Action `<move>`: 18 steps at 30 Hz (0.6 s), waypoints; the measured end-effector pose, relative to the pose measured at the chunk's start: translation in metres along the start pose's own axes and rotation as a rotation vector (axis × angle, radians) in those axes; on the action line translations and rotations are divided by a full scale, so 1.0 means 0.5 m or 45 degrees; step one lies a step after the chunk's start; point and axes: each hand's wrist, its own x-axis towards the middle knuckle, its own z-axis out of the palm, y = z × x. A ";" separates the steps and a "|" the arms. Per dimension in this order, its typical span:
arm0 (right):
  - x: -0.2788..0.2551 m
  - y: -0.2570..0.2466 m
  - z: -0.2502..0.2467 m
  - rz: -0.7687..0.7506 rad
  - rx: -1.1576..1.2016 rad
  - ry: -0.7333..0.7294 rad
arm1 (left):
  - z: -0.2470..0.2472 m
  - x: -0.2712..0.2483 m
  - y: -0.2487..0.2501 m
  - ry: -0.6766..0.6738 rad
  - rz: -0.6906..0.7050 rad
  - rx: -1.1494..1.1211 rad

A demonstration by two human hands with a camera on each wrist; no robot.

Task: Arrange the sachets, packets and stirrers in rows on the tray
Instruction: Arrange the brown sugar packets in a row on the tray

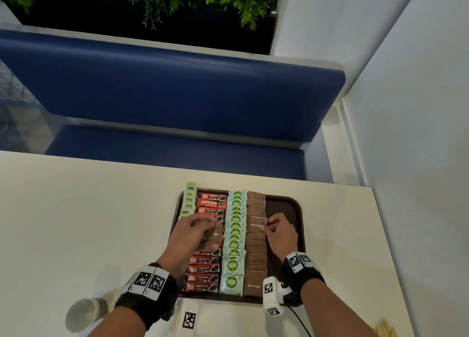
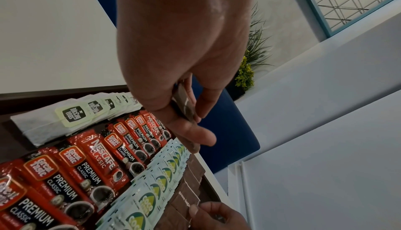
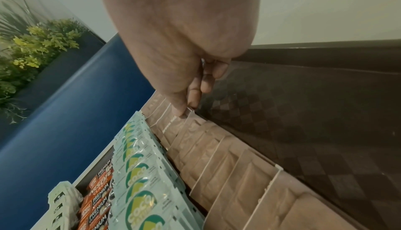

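Observation:
A dark brown tray [image 1: 281, 206] holds four rows: green tea bags [image 1: 189, 200], red coffee sticks [image 1: 210, 204], Coco Natura sachets [image 1: 234, 235] and brown sugar packets [image 1: 255, 259]. My left hand [image 1: 203, 226] hovers over the coffee row and grips a small stack of brown packets [image 1: 212, 235], also seen in the left wrist view [image 2: 184, 103]. My right hand [image 1: 267, 226] pinches the right edge of one brown sugar packet [image 1: 256, 223] midway along its row; thumb and forefinger close on that packet [image 3: 171, 125] in the right wrist view.
A paper cup [image 1: 81, 315] lies on the cream table near my left forearm. Something pale yellow and blurred [image 1: 385, 329] sits at the near right edge. A blue bench [image 1: 177, 87] runs behind the table and a white wall [image 1: 418, 133] stands to the right.

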 end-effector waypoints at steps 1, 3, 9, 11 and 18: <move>0.000 0.000 -0.004 0.003 -0.008 -0.002 | 0.000 0.000 0.000 -0.017 0.002 -0.017; -0.006 -0.007 -0.020 -0.007 -0.014 0.034 | 0.000 -0.002 0.000 -0.044 0.008 -0.056; -0.085 -0.103 -0.078 -0.089 0.488 -0.117 | 0.023 -0.009 0.001 -0.052 0.030 -0.089; -0.124 -0.141 -0.090 -0.150 0.642 -0.398 | 0.037 -0.009 -0.002 -0.053 0.059 -0.015; -0.168 -0.173 -0.122 -0.175 0.717 -0.409 | 0.066 -0.022 0.005 -0.100 0.172 0.078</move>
